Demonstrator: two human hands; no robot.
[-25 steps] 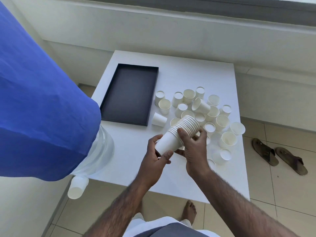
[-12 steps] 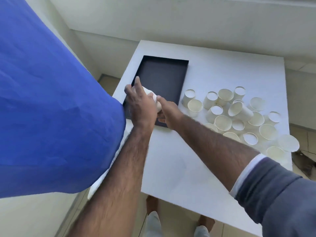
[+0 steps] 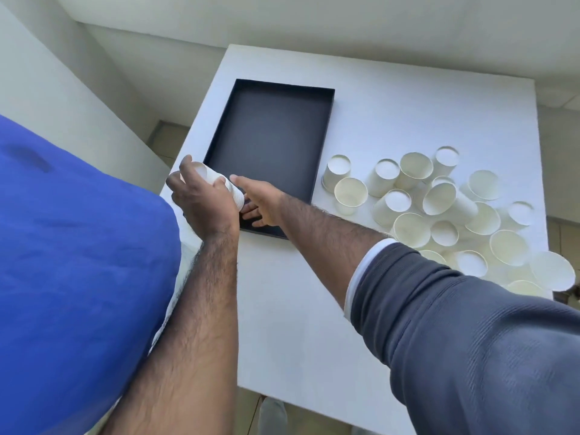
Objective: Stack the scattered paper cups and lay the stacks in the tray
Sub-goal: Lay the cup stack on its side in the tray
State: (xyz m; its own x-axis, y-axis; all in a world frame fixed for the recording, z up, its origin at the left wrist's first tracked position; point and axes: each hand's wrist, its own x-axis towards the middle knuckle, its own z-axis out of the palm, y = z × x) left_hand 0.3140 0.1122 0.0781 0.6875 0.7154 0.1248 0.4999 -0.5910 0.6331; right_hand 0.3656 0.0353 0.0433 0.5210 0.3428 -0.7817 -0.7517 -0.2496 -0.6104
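A stack of white paper cups (image 3: 223, 184) lies on its side at the near left corner of the black tray (image 3: 324, 137). My left hand (image 3: 201, 200) grips the stack from above, around its closed end. Against the stack's open end rests my right hand (image 3: 262, 203), thumb on top and straight fingers lying on the tray floor. The rest of the tray floor is bare. Several loose cups (image 3: 439, 208) are scattered on the right half of the white table (image 3: 408, 105), some upright, some upside down, one on its side.
A large blue cloth (image 3: 78, 262) fills the left foreground, beside the table's left edge. White walls stand behind and to the left of the table. Tiled floor shows beyond the table's near and right edges.
Both hands carried the stack from above the near middle of the table to the tray's near left corner and lowered it there. My right-hand fingers have straightened. The view swung left.
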